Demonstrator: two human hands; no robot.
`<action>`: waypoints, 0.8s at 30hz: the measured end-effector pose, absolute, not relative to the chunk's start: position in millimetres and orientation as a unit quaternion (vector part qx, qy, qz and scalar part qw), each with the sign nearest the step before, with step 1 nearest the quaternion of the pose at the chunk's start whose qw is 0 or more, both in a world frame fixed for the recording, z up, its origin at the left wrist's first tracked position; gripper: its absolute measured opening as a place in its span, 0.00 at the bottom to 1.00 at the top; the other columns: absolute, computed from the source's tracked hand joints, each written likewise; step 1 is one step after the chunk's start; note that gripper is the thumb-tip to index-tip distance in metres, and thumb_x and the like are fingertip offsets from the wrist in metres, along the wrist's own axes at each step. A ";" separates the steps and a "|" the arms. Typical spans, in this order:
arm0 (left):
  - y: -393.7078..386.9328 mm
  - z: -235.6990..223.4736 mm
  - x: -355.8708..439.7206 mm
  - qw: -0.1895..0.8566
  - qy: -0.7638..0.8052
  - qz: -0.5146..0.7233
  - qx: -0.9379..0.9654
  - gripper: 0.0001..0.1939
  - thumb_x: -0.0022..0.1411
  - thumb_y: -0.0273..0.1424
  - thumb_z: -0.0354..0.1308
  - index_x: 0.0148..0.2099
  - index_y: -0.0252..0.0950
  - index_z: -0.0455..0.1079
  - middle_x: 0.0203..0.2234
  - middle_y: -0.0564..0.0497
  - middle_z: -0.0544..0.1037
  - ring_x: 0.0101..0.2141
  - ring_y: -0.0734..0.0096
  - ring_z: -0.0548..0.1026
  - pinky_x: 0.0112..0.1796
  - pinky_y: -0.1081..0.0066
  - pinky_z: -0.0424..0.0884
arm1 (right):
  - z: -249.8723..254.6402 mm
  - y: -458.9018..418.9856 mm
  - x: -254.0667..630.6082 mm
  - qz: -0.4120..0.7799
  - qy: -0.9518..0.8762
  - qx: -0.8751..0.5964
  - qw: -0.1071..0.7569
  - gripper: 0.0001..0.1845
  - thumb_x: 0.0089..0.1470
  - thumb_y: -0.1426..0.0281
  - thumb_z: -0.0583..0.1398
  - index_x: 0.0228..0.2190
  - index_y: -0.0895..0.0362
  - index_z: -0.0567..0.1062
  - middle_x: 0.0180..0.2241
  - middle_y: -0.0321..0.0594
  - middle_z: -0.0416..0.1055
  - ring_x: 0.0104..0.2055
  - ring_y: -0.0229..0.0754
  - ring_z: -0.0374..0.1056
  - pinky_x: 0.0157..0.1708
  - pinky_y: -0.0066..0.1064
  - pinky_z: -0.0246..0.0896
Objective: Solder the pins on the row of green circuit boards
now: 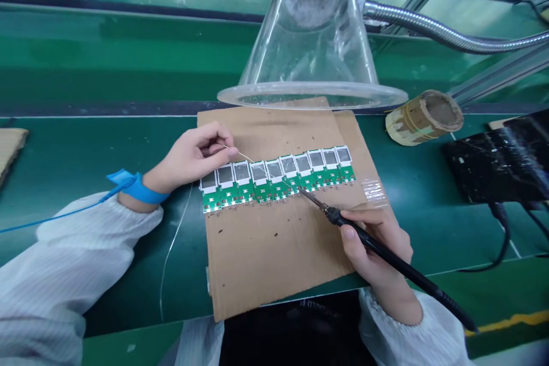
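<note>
Shown here, the left hand (191, 159) lay at 9 o'clock from a row of green circuit boards (274, 183), its fingers (231, 152) pinching thin solder wire (245, 155). The right hand (375, 243), at 4 o'clock from the row, had its fingers (349, 238) clenched round a black soldering iron (386, 253), the tip just over the boards. The row lay across a cardboard sheet (274, 257) on the green table (64, 137), with a clear plastic funnel (309, 51) at 12 o'clock. A blue wrist strap (146, 190) circled the left wrist.
</note>
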State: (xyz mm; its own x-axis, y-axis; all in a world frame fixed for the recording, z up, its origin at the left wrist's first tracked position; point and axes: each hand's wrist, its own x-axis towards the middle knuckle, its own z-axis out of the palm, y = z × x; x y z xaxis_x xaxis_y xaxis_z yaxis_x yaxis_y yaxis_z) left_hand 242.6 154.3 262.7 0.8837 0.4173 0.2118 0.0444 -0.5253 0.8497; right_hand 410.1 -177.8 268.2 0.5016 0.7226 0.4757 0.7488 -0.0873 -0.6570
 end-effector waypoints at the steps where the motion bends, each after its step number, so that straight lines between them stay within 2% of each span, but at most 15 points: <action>1: 154.3 262.8 242.6 0.471 0.136 0.200 0.849 0.07 0.65 0.32 0.65 0.37 0.37 0.71 0.21 0.59 0.62 0.21 0.79 0.60 0.23 0.75 0.59 | 266.6 -179.4 410.6 -0.014 -0.495 -0.737 0.460 0.06 0.62 0.72 0.66 0.41 0.53 0.77 0.36 0.37 0.80 0.35 0.40 0.78 0.33 0.29 0.75; 5: 155.1 261.6 242.1 0.462 0.139 0.211 0.850 0.06 0.65 0.32 0.64 0.37 0.37 0.71 0.23 0.57 0.65 0.22 0.79 0.60 0.23 0.75 0.59 | 265.2 -183.0 410.9 -0.014 -0.480 -0.741 0.469 0.08 0.61 0.72 0.67 0.43 0.53 0.77 0.38 0.38 0.80 0.36 0.40 0.78 0.35 0.29 0.75; 11: 155.4 261.5 242.2 0.462 0.143 0.209 0.850 0.07 0.65 0.33 0.65 0.37 0.37 0.71 0.23 0.56 0.66 0.22 0.79 0.61 0.24 0.75 0.59 | 272.8 -178.1 407.7 -0.009 -0.505 -0.753 0.421 0.06 0.62 0.69 0.66 0.41 0.52 0.77 0.36 0.37 0.81 0.36 0.41 0.79 0.36 0.31 0.77; 17: 155.4 261.7 242.1 0.442 0.140 0.203 0.862 0.07 0.66 0.34 0.64 0.37 0.37 0.72 0.24 0.55 0.68 0.22 0.78 0.61 0.23 0.74 0.60 | 272.5 -178.4 407.1 -0.004 -0.501 -0.761 0.412 0.05 0.63 0.68 0.66 0.42 0.52 0.77 0.36 0.37 0.81 0.35 0.42 0.80 0.36 0.32 0.77; 24: 154.2 261.0 242.4 0.467 0.136 0.185 0.854 0.07 0.66 0.34 0.66 0.38 0.37 0.72 0.22 0.57 0.64 0.23 0.77 0.62 0.24 0.74 0.60 | 273.1 -177.0 406.4 -0.006 -0.505 -0.761 0.408 0.05 0.63 0.67 0.66 0.41 0.52 0.77 0.36 0.36 0.81 0.35 0.40 0.79 0.35 0.30 0.76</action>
